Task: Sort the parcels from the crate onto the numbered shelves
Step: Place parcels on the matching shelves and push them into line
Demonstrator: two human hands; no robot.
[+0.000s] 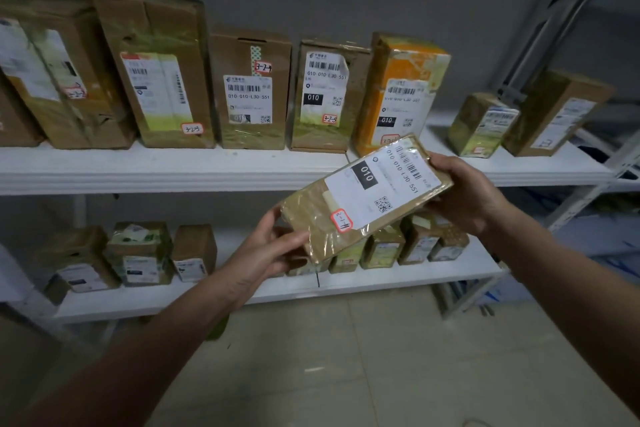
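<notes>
1. The left and middle of the upper shelf (pixel 173 170) are filled by a tight row of upright boxes (pixel 249 90); only a narrow front strip is left bare.
2. A free gap is seen on this shelf between the orange parcel (pixel 401 87) and the small taped parcel (pixel 483 125).
3. On the lower shelf (pixel 194 298), bare room is left between the three parcels (pixel 138 253) at the left and the row of small parcels (pixel 415 246) at the right.
4. That row is partly covered by the held parcel (pixel 367 198).
</notes>
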